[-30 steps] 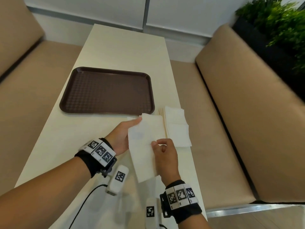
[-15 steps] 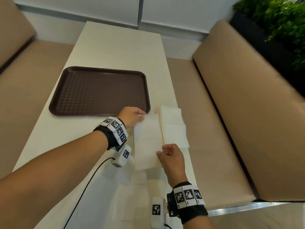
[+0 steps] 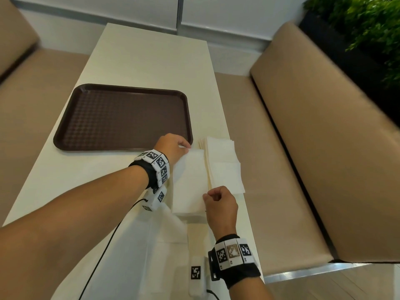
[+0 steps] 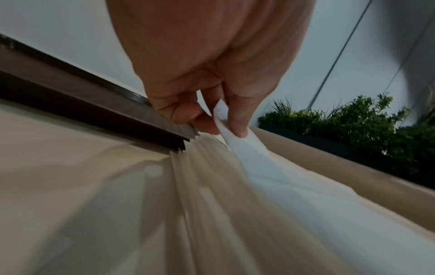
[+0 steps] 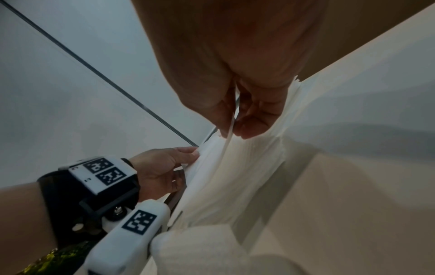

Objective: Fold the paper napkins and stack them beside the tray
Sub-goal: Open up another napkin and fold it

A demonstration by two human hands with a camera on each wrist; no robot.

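Note:
A white paper napkin is held just above the table between both hands, lengthwise toward the tray. My left hand pinches its far corner, seen in the left wrist view as thumb and finger closed on the napkin. My right hand pinches its near right edge, the napkin hanging below the fingers. A stack of napkins lies just right of it, beside the brown tray. The stack's top sheets are slightly offset.
The cream table runs away from me, with tan benches on both sides. More white paper lies on the table near me. A dark planter with green plants stands at the far right.
Both hands have carried the napkin forward and lower, toward the tray's near right corner and beside the stack. The left hand moved farthest, from mid-table up to the tray's edge.

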